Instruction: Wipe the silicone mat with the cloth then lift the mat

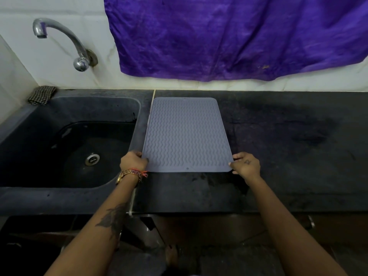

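Grey wavy-ribbed mat (187, 136) lies lengthwise on the dark counter (288, 136), its left edge just beside the sink (65, 148), far edge near the wall, w/ both near corners held: left hand (133, 161) pinches the near-left corner, right hand (247, 163) pinches the near-right one, fingers curled over the edge. Can't tell if the near end is raised off the counter. Checked cloth (41, 95) sits folded at the sink's far-left corner, under the tap (59, 38), well apart from the mat; purple fabric (239, 36) hangs on the wall behind.
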### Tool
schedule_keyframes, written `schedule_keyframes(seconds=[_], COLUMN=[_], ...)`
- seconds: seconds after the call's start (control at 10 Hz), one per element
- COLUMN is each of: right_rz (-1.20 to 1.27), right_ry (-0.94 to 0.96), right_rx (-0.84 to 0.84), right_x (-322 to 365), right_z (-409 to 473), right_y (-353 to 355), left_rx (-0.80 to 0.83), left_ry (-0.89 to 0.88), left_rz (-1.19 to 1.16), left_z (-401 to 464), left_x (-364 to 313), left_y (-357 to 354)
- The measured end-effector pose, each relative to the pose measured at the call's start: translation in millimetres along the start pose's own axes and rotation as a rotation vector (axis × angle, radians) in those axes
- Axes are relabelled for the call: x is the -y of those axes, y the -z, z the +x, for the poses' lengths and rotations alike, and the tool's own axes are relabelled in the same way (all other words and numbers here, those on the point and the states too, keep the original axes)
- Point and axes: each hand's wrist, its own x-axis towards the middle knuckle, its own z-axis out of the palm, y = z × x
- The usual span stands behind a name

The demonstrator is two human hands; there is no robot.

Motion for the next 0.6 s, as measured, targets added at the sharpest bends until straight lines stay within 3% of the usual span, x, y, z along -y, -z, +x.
schedule_keyframes(seconds=[0.2, 0.4, 0.6], right_rz=[-0.126, -0.339, -0.377], right_ry=[0.163, 0.436, 0.648], right_rx=[-0.072, -0.199, -0.198], right_x=[-6, -8, 3], right_z=[-22, -51, -68], right_y=[-2, -5, -15], left_rx=[-0.092, -0.125, -0.159], left_ry=[-0.022, -0.255, -0.522], left_rz=[0.034, 0.121, 0.225], left_z=[-31, -63, -79], left_x=[8, 10, -11], left_y=[1, -13, -23])
